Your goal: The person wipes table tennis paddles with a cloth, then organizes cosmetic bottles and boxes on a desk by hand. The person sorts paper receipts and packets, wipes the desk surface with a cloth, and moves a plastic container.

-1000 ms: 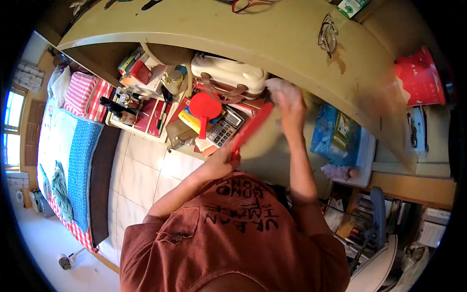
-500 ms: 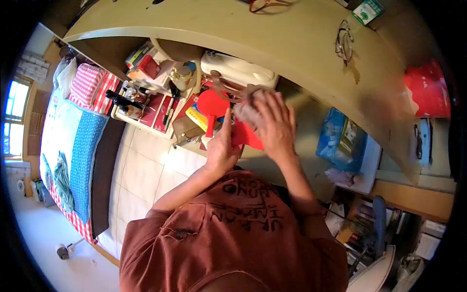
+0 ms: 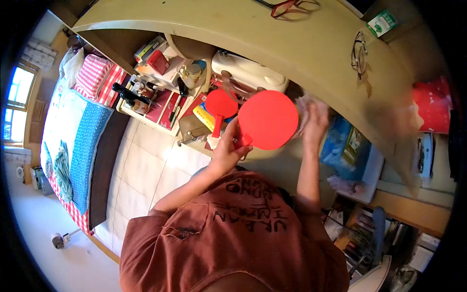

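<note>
My left hand is closed round the handle of a red table tennis bat, whose broad face is turned up toward me. To the right of the bat, my right hand grips a crumpled greyish-pink cloth, held apart from the bat's edge. A second, smaller-looking red bat lies beyond my left hand, on top of a yellow and blue item. Next to it is a brown bag.
A cream drawer tray holds bottles and pens. Two pairs of glasses, one red-framed and one thin-framed, lie on the yellowish desktop. A blue plastic pack is at right, a bed at left.
My right hand has moved right with the cloth, off the bat. The bat's face, covered before, now shows fully. The view has shifted slightly.
</note>
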### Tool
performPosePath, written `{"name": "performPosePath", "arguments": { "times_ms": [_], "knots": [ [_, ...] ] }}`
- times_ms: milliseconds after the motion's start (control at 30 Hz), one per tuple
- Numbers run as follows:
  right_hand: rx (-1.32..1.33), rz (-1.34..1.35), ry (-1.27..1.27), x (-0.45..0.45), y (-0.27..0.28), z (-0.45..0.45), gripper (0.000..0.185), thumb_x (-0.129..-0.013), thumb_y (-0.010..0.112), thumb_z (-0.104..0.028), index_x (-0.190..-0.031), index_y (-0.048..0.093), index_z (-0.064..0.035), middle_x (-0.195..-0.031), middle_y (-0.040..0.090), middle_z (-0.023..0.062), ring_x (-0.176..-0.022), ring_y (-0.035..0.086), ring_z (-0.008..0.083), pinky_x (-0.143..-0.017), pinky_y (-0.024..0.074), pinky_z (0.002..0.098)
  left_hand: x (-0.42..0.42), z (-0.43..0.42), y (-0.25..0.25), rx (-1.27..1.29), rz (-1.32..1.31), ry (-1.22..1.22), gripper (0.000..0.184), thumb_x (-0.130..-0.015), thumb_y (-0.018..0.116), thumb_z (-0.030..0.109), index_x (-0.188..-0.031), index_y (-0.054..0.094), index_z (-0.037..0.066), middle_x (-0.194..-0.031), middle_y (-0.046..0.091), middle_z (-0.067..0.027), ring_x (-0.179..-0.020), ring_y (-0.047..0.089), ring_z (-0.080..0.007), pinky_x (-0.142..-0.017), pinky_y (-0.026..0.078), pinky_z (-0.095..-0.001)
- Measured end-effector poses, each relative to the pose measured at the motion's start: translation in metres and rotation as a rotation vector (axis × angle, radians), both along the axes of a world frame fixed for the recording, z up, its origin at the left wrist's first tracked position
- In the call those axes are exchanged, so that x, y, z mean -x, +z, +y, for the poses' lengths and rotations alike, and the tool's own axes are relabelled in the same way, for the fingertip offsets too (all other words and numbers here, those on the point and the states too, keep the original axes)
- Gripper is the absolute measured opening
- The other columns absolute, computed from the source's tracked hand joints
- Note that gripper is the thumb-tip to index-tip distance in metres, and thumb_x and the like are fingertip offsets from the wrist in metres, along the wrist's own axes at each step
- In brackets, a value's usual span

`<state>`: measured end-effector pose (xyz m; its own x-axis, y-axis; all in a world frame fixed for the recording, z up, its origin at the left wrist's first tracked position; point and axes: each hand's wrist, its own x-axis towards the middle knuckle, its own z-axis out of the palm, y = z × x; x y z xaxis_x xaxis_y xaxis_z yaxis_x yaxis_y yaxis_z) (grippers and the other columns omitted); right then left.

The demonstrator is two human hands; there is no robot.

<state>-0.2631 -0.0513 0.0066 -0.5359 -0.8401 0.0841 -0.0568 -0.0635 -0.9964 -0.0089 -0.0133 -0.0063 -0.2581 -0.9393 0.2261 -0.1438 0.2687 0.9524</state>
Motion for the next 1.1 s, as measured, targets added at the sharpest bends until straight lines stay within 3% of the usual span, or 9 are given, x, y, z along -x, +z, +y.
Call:
{"name": "performPosePath", "arguments": {
  "times_ms": [67,133,233,333,533,600,767,967,1100],
  "knots": [
    [0.268,-0.525,-0.099,0.006,-0.006,0.008,0.038,-0.098,0.043,-0.021,-0.13,0.05,-0.0002,-0.133,0.054,0.0144,-0.125,0.05,0.0308,-0.107,0.0387,0.0466,0.003,-0.004,0.008,-0.399,0.291,-0.11,0.076,-0.079,0.07,-0.005,-0.143,0.03,0.005,-0.118,0.058,-0.0099,-0.107,0.056,-0.0199,-0.088,0.048,-0.0322],
    [0.046,-0.947,-0.213,-0.035,0.043,0.028,0.047,-0.1,0.037,-0.03,-0.136,0.045,-0.0006,-0.141,0.048,0.014,-0.131,0.045,0.0303,-0.111,0.0338,0.0465,0.009,-0.008,0.02,-0.664,0.422,-0.141,0.065,-0.083,0.067,-0.004,-0.138,0.033,0.006,-0.122,0.057,-0.0085,-0.114,0.055,-0.0194,-0.094,0.047,-0.0324],
    [0.16,-0.959,0.228,-0.052,-0.023,0.064,0.044,-0.097,0.043,-0.023,-0.136,0.045,-0.0026,-0.131,0.055,0.0115,-0.121,0.053,0.0256,-0.105,0.0409,0.0418,0.028,-0.013,-0.002,-0.893,0.83,-0.034,0.049,-0.092,0.059,0.004,-0.134,0.037,0.011,-0.124,0.056,-0.0063,-0.113,0.055,-0.0228,-0.094,0.048,-0.0369],
    [0.038,-0.586,0.245,-0.1,-0.01,0.061,0.057,-0.093,0.059,-0.015,-0.142,0.033,-0.0014,-0.134,0.049,0.0094,-0.122,0.049,0.0209,-0.102,0.0406,0.0355,0.052,-0.014,0.002,-0.968,1.067,0.057,0.042,-0.098,0.052,0.013,-0.136,0.036,0.015,-0.13,0.052,-0.0058,-0.121,0.05,-0.0241,-0.102,0.042,-0.0406],
    [-0.005,-0.167,0.32,-0.088,-0.021,0.044,0.056,-0.089,0.065,-0.007,-0.136,0.037,0.0028,-0.123,0.056,0.0115,-0.111,0.056,0.0194,-0.096,0.0447,0.0309,0.056,-0.009,0.011,-0.867,1.027,-0.052,0.048,-0.103,0.041,0.03,-0.147,0.023,0.023,-0.15,0.033,-0.0055,-0.137,0.033,-0.0256,-0.114,0.026,-0.0429],
    [0.015,-0.269,0.323,-0.085,-0.016,0.043,0.052,-0.087,0.066,-0.003,-0.131,0.041,0.0027,-0.116,0.06,0.0107,-0.106,0.058,0.0189,-0.094,0.0464,0.0303,0.062,-0.006,0.002,-0.832,1.005,-0.154,0.053,-0.103,0.041,0.033,-0.149,0.019,0.021,-0.151,0.031,-0.0062,-0.137,0.032,-0.0255,-0.114,0.025,-0.0426],
    [-0.02,-0.399,0.475,-0.086,-0.01,0.048,0.057,-0.078,0.071,0.001,-0.128,0.043,0.0001,-0.117,0.057,0.0087,-0.108,0.057,0.017,-0.094,0.0477,0.031,0.05,-0.019,0.024,-0.998,0.964,0.05,0.051,-0.097,0.056,0.034,-0.131,0.048,-0.003,-0.13,0.055,-0.0146,-0.121,0.051,-0.0274,-0.108,0.036,-0.0395],
    [-0.116,-0.397,0.558,-0.101,-0.021,0.055,0.076,-0.069,0.078,-0.002,-0.134,0.038,0.0002,-0.121,0.055,0.0093,-0.112,0.055,0.0195,-0.099,0.0437,0.0335,0.038,-0.028,0.007,-1.016,1.031,0.089,0.048,-0.096,0.057,0.036,-0.128,0.051,0.001,-0.126,0.057,-0.0137,-0.114,0.056,-0.0272,-0.1,0.045,-0.0418],
    [-0.082,-0.189,0.633,-0.101,-0.024,0.061,0.068,-0.075,0.074,-0.004,-0.133,0.04,-0.0009,-0.118,0.055,0.0067,-0.107,0.055,0.0158,-0.095,0.0447,0.0321,0.027,-0.031,0.002,-0.926,1.022,0.155,0.046,-0.095,0.059,0.037,-0.125,0.053,0.003,-0.122,0.06,-0.0123,-0.106,0.059,-0.0238,-0.095,0.048,-0.0397]
  ]
}}
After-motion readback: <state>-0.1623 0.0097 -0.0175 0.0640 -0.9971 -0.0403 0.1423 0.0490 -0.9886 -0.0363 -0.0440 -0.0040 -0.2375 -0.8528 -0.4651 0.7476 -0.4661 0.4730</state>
